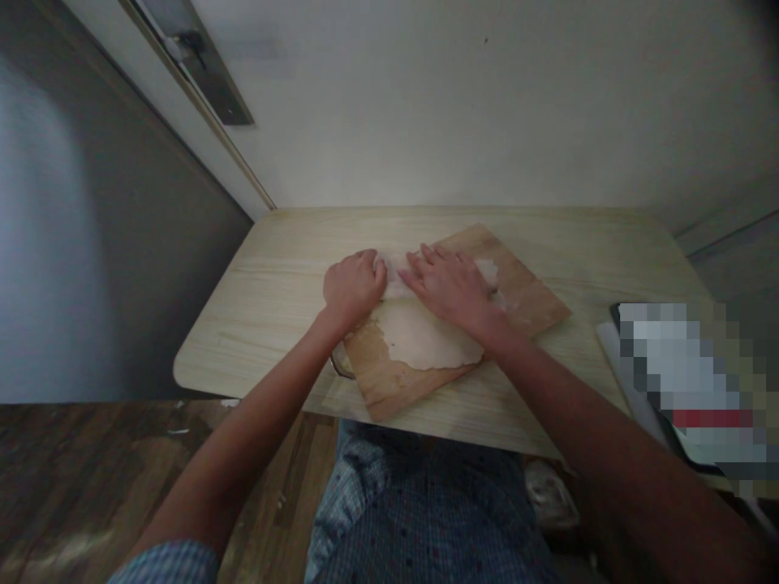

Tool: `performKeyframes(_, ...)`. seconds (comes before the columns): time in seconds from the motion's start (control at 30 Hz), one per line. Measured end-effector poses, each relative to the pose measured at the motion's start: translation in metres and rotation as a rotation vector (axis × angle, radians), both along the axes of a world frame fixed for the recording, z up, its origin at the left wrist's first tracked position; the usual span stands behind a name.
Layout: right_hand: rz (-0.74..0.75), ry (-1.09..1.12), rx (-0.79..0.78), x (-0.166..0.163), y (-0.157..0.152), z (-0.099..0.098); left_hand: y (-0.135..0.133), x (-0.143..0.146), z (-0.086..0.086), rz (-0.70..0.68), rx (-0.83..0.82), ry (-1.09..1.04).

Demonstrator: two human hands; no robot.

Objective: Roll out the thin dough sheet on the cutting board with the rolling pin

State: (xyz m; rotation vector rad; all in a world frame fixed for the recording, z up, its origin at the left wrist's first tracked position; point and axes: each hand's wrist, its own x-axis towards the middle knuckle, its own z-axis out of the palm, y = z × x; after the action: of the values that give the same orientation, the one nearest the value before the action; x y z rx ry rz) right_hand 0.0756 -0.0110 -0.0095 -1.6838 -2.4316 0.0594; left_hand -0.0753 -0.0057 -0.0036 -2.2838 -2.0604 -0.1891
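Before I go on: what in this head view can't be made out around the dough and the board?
- Far edge of the flat pale dough sheet: covered by the left hand and right hand.
- Round object under the brown wooden board, at its near-left corner: only a sliver shows.
- Flat item on the light wooden table at right: pixelated, unreadable.
- Both hands' grip on the dough: fingertips hidden; head view is dim.

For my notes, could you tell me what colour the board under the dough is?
The board is light brown wood, clearest in the head view.
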Motion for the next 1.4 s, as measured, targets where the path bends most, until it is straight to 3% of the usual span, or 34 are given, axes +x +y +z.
performKeyframes(0.17, -0.034, 0.010, -0.075, -0.003, 0.029, 0.000, 0.027, 0.000, -0.002, 0.086, -0.080, -0.058)
performKeyframes(0.33, -0.053, 0.065, -0.045, -0.002, 0.049, 0.000, 0.049, -0.003, -0.003, 0.075, -0.099, -0.109)
performKeyframes(0.7, -0.152, 0.090, -0.021, -0.004, 0.070, 0.002, 0.070, -0.006, -0.008, 0.055, -0.026, -0.102)
performKeyframes(1.13, -0.147, 0.050, 0.001, -0.007, 0.033, 0.001, 0.032, -0.001, -0.003, 0.111, -0.025, -0.059)
performKeyframes(1.4, -0.089, 0.016, 0.110, -0.008, -0.012, -0.001, -0.012, 0.002, -0.005, 0.030, 0.091, 0.058)
